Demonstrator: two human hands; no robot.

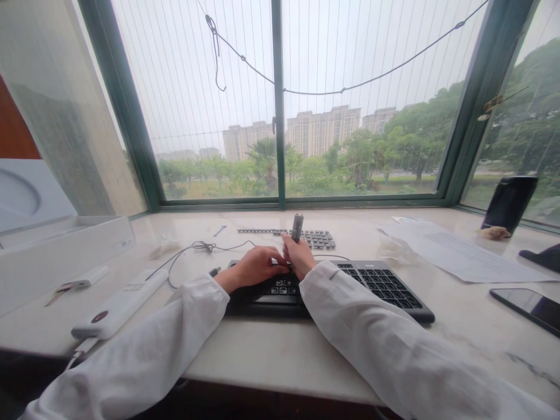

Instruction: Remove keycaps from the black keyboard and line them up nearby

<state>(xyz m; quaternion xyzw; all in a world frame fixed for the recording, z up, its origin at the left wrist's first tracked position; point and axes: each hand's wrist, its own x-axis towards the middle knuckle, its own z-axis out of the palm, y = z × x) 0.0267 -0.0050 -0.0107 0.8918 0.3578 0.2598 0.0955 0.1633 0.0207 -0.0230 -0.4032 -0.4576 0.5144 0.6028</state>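
A black keyboard [385,287] lies on the pale stone sill in front of me. My right hand [298,256] is closed around a slim grey tool [297,227], a keycap puller or pen-like handle, held upright over the keys. My left hand [254,266] rests on the keyboard's upper left part, fingers curled and pressed against the keys beside the right hand. Behind the hands, a row of removed dark keycaps [317,238] lies on the sill. Both arms wear white sleeves.
A white power bank [118,306] with a cable and a small white device [87,278] lie at the left, beside a white box [56,256]. A thin cable [196,248] loops behind. Papers [459,251], a black cup [510,204] and a phone [527,307] sit at the right.
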